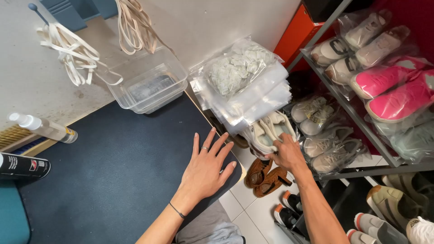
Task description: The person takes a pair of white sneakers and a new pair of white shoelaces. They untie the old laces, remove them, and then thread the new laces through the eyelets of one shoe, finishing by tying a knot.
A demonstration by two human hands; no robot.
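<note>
**Counts on and beside the table**

Two hands: left hand [205, 169], right hand [285, 152]. Two brown shoes [266, 175] on the floor. Two pink shoes [392, 88] on the right shelf. Two bottles at left: white spray bottle [44, 128], black bottle [22, 166]. One clear tub [147, 81].

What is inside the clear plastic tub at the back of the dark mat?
The clear plastic tub looks empty apart from a flat greyish patch at its bottom. Loose cream laces hang over its rim, not inside. What the patch is cannot be told.
</note>
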